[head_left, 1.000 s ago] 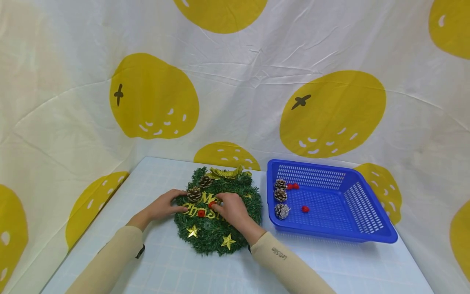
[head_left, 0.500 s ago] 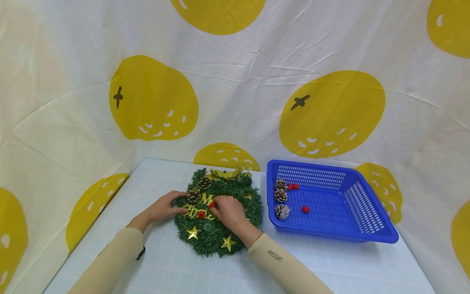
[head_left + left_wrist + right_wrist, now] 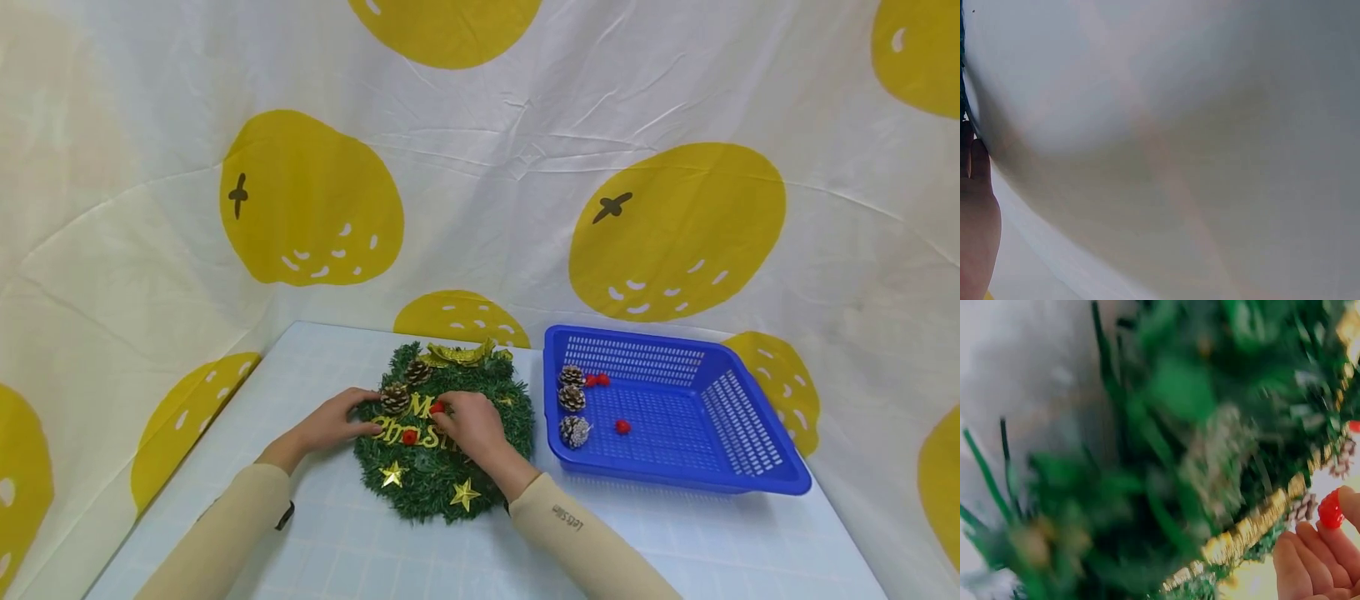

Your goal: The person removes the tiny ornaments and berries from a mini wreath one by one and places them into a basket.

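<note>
A green tinsel wreath lies on the table, with gold "Merry Christmas" lettering, two pine cones, gold stars and a gold bow on it. My right hand pinches a bumpy red berry between thumb and fingertips, close over the upper part of the lettering. Another red berry sits on the lower line of letters. At the wreath's left edge rests my left hand, thumb and index finger spread apart beside the nearer pine cone. Its other fingers are mostly hidden.
To the right of the wreath stands a blue plastic basket. Inside, three pine cones line its left side, and several red berries lie on its floor. A fruit-patterned white cloth hangs behind the pale blue table.
My right hand shifts slightly with the red berry, which now sits a little higher over the lettering. The left hand stays at the wreath's edge.
</note>
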Available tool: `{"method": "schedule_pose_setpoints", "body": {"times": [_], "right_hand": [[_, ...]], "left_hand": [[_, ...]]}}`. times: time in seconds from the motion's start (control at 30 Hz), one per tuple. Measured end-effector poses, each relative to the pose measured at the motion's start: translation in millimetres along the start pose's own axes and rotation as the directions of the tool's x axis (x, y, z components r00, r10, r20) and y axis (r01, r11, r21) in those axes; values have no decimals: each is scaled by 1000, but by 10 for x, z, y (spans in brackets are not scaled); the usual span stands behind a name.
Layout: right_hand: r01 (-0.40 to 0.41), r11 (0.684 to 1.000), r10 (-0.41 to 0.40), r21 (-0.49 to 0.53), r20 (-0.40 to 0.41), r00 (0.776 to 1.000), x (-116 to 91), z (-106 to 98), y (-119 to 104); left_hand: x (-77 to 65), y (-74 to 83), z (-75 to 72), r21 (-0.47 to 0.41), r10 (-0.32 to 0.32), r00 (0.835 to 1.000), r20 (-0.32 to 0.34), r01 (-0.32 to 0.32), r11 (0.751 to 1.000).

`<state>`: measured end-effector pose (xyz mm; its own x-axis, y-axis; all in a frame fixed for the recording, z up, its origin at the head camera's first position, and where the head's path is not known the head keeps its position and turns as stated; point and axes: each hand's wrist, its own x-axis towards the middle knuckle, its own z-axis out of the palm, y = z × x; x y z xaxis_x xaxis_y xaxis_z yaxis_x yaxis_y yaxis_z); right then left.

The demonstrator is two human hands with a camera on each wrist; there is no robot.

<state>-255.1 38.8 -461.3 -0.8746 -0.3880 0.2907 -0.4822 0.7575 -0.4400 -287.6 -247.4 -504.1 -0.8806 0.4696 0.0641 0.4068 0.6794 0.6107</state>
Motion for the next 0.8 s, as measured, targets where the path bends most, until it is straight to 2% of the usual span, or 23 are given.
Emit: {"method": "schedule_pose_setpoints", "body": {"times": [0.27, 0.47, 0.8], "right_hand": [[-76, 984, 83, 162, -38, 996, 82, -219, 46], [-117, 974, 134, 195, -75, 988, 170, -405, 70], [-149, 949, 189, 277, -121, 975, 269, -560, 174]], "left_hand": [[-9, 2, -2, 2, -1, 1000, -2, 1, 1000], [-16, 12, -9, -1, 4, 1000, -1, -4, 1000], [-4, 33, -16, 6, 12, 1000, -1, -12, 1000]]}}
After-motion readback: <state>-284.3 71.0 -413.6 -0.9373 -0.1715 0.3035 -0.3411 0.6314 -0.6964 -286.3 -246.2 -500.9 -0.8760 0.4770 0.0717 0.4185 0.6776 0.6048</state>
